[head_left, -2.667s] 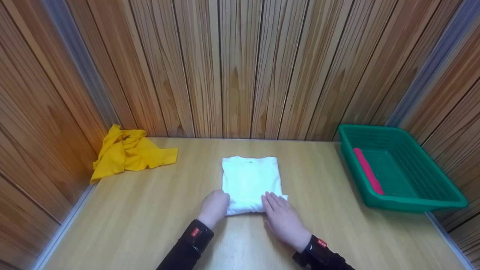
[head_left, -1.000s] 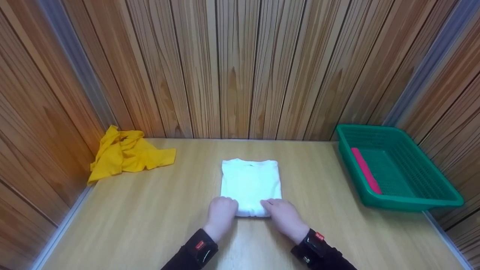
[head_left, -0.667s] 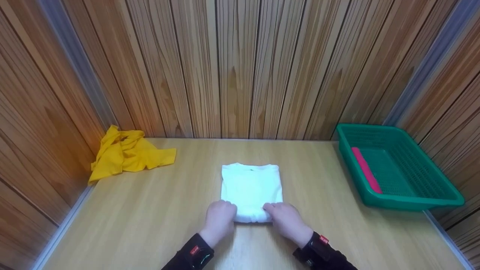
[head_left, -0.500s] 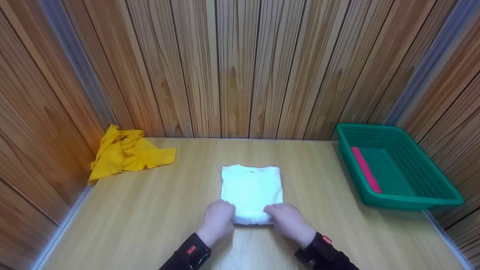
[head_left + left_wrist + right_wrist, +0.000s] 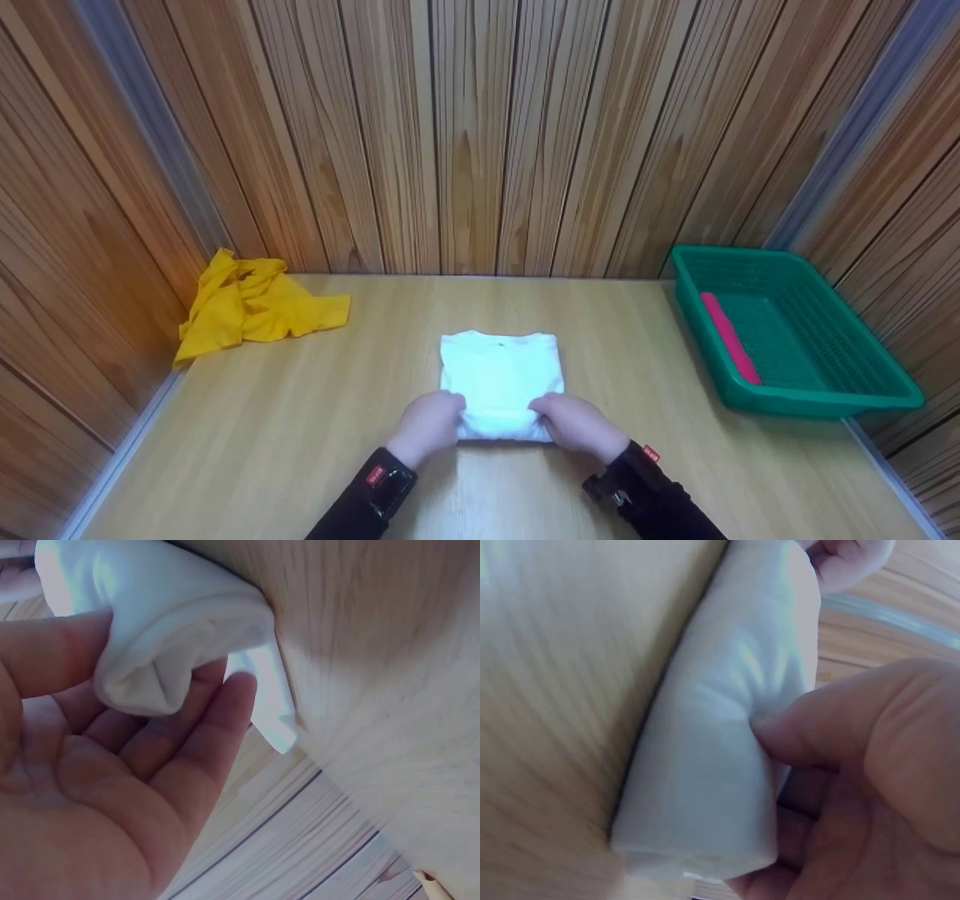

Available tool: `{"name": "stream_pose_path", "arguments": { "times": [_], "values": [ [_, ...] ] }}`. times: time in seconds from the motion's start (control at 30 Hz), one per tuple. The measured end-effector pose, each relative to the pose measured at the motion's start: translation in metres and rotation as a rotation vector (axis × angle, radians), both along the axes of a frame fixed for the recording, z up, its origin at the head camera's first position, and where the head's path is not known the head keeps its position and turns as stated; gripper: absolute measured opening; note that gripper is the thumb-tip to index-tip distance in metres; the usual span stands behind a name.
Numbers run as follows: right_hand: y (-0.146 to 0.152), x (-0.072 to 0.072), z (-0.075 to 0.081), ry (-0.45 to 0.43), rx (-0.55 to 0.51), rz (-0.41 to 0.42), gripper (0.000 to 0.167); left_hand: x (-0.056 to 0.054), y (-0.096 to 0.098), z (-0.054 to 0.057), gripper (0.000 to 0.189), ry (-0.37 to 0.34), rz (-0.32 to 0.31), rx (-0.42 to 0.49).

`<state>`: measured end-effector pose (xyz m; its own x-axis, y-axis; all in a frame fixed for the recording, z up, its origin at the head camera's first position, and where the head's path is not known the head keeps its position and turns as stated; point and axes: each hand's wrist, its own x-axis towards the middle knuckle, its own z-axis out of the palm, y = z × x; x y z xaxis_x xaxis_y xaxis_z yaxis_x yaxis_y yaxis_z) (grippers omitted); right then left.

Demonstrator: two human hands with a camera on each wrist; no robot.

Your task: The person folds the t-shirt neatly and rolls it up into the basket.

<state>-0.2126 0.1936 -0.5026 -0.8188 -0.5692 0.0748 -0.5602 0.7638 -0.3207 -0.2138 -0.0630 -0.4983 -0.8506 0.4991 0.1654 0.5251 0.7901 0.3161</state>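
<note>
A white T-shirt (image 5: 501, 375), folded into a narrow panel with its neckline at the far end, lies on the table in the middle of the head view. Its near edge is turned into a thick roll (image 5: 705, 757). My left hand (image 5: 427, 426) pinches the roll's left end, thumb on the near side and fingers beyond, as the left wrist view shows. At the right end my right hand (image 5: 581, 426) pinches it, the thumb (image 5: 802, 731) denting the cloth. The layers inside the roll show at its open end (image 5: 161, 679) in the left wrist view.
A crumpled yellow cloth (image 5: 259, 304) lies at the back left of the wooden table (image 5: 285, 435), by the wall. At the right stands a green plastic basket (image 5: 825, 401) with a pink roll (image 5: 731, 339) inside. Wood-panelled walls (image 5: 480, 135) enclose the back and sides.
The right hand, earlier flat on the shirt's near corner, now pinches the roll. The shirt has shifted towards me; in the last half second both hands moved slightly away, turning the near edge over.
</note>
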Motion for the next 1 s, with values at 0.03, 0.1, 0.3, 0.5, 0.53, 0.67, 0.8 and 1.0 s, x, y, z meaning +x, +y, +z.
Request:
{"name": "stream_pose_path", "arguments": {
  "times": [0.03,0.1,0.3,0.5,0.53,0.67,0.8,1.0],
  "values": [
    [0.001,-0.002,0.0,-0.014,-0.018,0.009,0.016,-0.002,-0.001,0.0,0.02,-0.013,0.001,0.007],
    [0.003,-0.006,0.001,-0.047,-0.043,0.016,0.016,-0.006,-0.002,0.001,0.017,-0.041,0.007,0.023],
    [0.007,-0.014,-0.002,-0.137,-0.067,-0.036,0.016,-0.017,-0.003,-0.002,0.007,-0.102,0.022,0.041],
    [0.005,-0.019,-0.006,-0.091,-0.063,-0.114,0.006,-0.024,0.003,-0.005,0.008,-0.099,0.096,0.001],
    [0.005,-0.019,-0.007,-0.066,-0.059,-0.119,0.005,-0.025,0.003,-0.006,0.011,-0.09,0.11,-0.013],
    [0.006,-0.02,-0.011,0.01,-0.053,-0.159,0.006,-0.025,0.006,-0.006,0.019,-0.05,0.142,-0.057],
    [0.006,-0.014,-0.012,0.061,-0.041,-0.204,0.006,-0.024,0.008,-0.004,0.02,-0.038,0.151,-0.067],
    [0.002,0.003,-0.008,0.191,0.01,-0.19,0.019,-0.021,0.009,-0.004,0.021,-0.011,0.16,-0.055]
  ]
}}
